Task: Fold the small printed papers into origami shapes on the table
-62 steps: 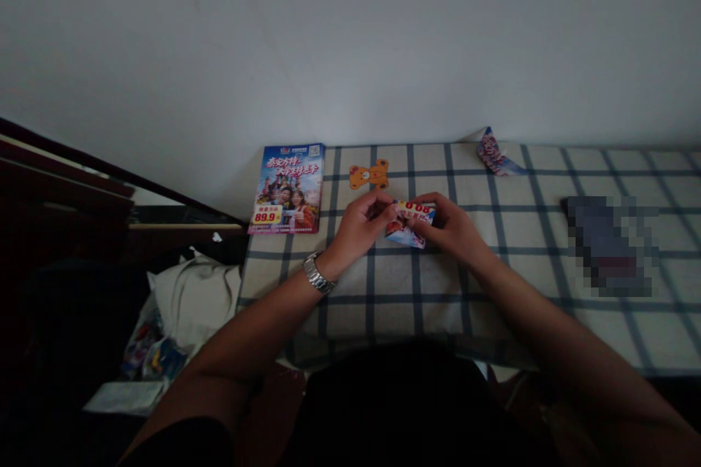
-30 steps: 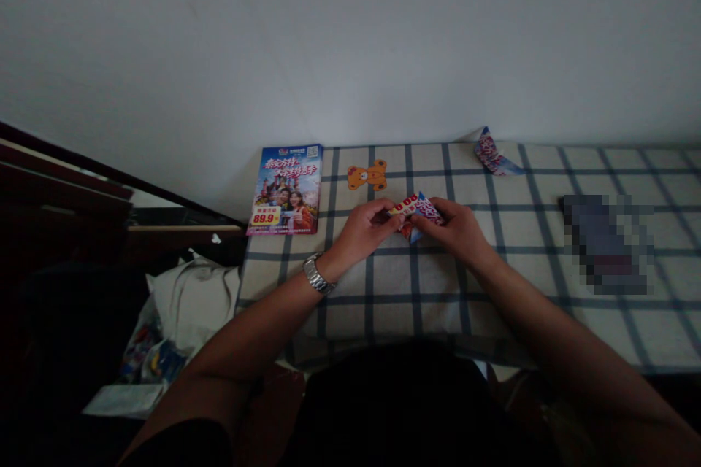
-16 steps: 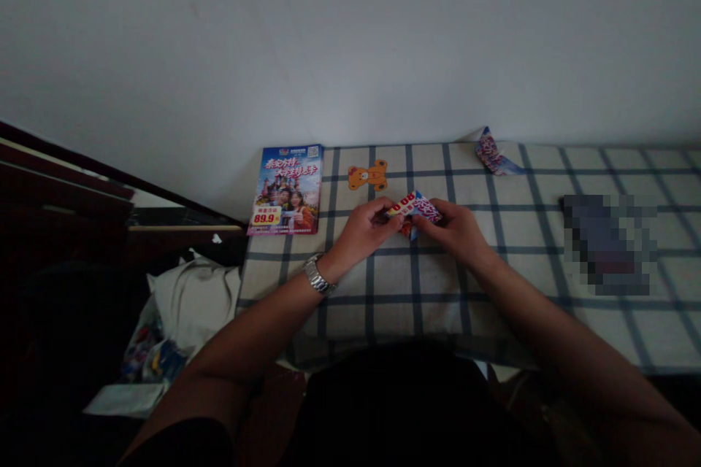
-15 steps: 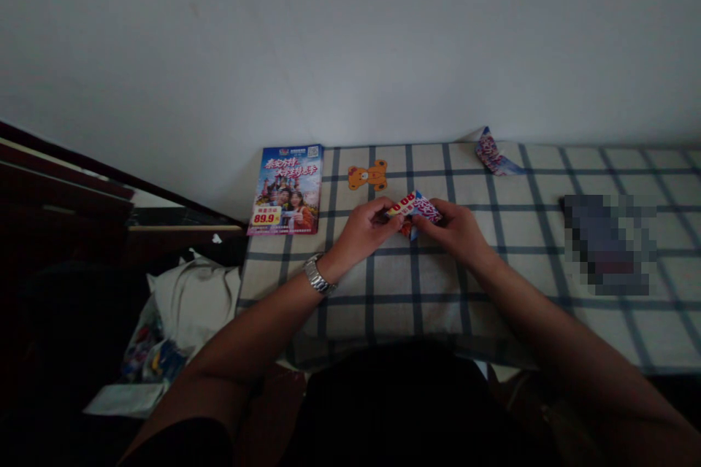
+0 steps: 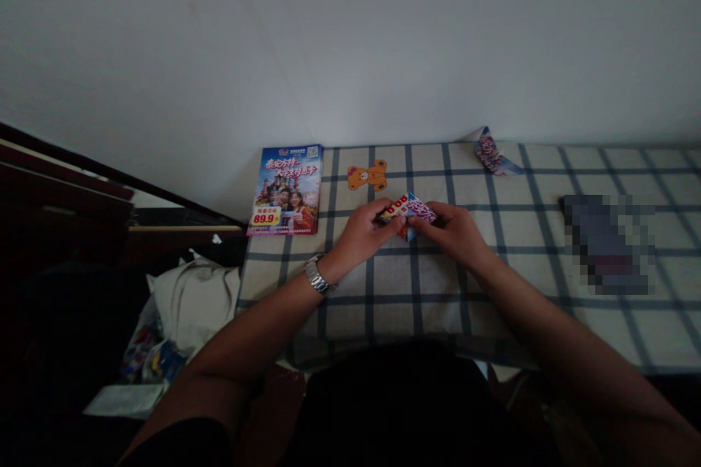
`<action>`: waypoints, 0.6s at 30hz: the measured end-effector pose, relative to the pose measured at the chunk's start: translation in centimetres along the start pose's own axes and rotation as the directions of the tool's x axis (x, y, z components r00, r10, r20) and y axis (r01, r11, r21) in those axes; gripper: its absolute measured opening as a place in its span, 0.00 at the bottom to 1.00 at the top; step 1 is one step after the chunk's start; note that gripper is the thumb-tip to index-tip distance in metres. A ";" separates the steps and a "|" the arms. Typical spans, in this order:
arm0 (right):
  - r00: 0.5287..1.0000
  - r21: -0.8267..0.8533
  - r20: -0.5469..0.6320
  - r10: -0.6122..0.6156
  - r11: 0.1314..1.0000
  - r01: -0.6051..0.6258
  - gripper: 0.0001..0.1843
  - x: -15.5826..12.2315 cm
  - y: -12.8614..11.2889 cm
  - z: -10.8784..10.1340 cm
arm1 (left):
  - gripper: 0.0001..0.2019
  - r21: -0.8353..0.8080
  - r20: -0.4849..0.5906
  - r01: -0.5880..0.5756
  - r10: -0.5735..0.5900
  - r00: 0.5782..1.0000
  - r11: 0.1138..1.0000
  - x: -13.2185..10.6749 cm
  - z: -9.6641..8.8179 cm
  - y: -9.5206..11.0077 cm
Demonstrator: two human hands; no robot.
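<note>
Plain grey-white wall (image 5: 350,36) along the far side, with a long flat top right up against it, covered in cream cloth with blue-grey checks (image 5: 394,281). Dim light all over.

In the middle, a small folded piece of shiny printed paper (image 5: 410,209), blue, purple and white, with a yellow patch and red numbers. Shaped a bit like a diamond: long way from left to right, one corner to the far side, one corner to the near side. Held at both ends at once, left hand (image 5: 369,226) pinching the left end, right hand (image 5: 453,230) pinching the right end. Thumbs on top, tips close together over the near part; other fingers mostly hidden. Neither hand nearer, with the paper straight between the two. Hard to tell if touching the cloth or held just above.

Silver metal watch (image 5: 318,274) around the left wrist. Just past the left hand, a flat orange bear shape (image 5: 366,176), head to the left. Far left, a blue and pink printed flyer (image 5: 285,190). Far right, near the wall, a bent strip of blue and purple printed paper (image 5: 493,155). Well to the right, a long dark grey thing (image 5: 605,244), blurred into squares.
</note>
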State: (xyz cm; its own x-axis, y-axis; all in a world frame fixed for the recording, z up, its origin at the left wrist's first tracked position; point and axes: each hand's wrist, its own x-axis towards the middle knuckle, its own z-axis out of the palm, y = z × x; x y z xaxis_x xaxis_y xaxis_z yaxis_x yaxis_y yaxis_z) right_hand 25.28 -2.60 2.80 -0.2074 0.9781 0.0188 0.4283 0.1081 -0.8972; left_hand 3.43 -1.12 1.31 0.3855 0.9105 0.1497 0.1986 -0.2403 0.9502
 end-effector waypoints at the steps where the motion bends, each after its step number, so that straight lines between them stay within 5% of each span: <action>1: 1.000 0.021 -0.001 0.003 1.000 -0.003 0.19 0.0 0.0 0.0 | 0.18 0.004 -0.012 -0.005 0.005 1.000 1.000 0.0 -0.1 0.1; 18: 1.000 0.019 0.017 -0.012 1.000 0.012 0.21 0.0 0.9 -0.2 | 0.19 0.005 0.002 0.010 -0.010 1.000 1.000 0.0 0.1 -0.4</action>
State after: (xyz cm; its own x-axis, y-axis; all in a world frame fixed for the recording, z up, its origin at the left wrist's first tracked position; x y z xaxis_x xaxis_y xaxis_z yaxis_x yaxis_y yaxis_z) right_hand 25.83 -2.44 2.04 -0.2276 0.9735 0.0219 0.4093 0.1160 -0.9050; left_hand 3.38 -1.05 0.87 0.3852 0.9121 0.1401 0.2072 -0.2334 0.9500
